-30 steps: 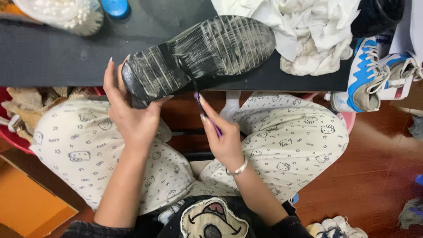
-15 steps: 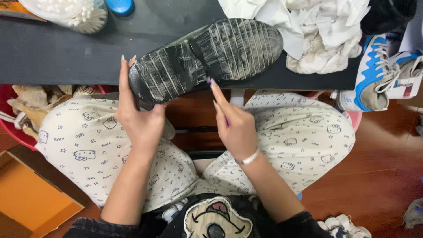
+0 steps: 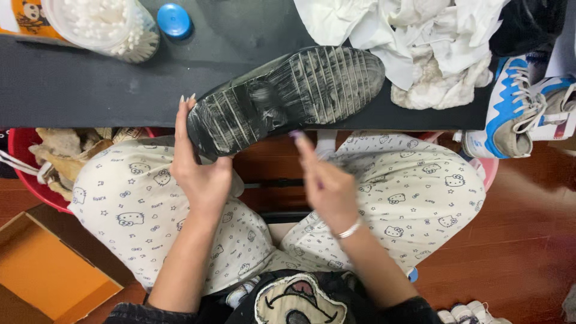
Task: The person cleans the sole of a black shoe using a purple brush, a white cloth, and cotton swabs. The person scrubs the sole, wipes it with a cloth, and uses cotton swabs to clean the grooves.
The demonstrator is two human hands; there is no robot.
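A: Head view, the only one. Where's the shoe [image 3: 288, 99]?

B: Sole up, lying tilted over the near edge of the black table [image 3: 78, 90], heel toward the person, toe pointing up and right toward the white rags [image 3: 432, 54].

A: Who has hold of it?

B: The left hand [image 3: 201, 162] cups the heel end, palm under the edge and fingers straight up along its side. So it is gripping the shoe at the heel. The right hand [image 3: 327, 180] is just below the sole's middle, blurred, fingers loosely curled round something thin and purple; I cannot tell what, or how tightly.

A: How would it handle?

B: I'd judge it fairly heavy for a shoe. The sole is thick black rubber with crosswise ridges, smeared pale grey, probably stiff and grippy rather than slippery. The heel, or the narrower waist between heel and forefoot, looks like the sure place to hold; the toe hangs on the table for support.

A: What else is about?

B: A clear tub of cotton swabs [image 3: 102, 27] at the table's far left, a blue cap [image 3: 174, 20] beside it. Soft, crumpled cloth right of the toe. A blue and white sneaker [image 3: 510, 108] at the right edge, an orange box [image 3: 42, 276] on the wood floor lower left.
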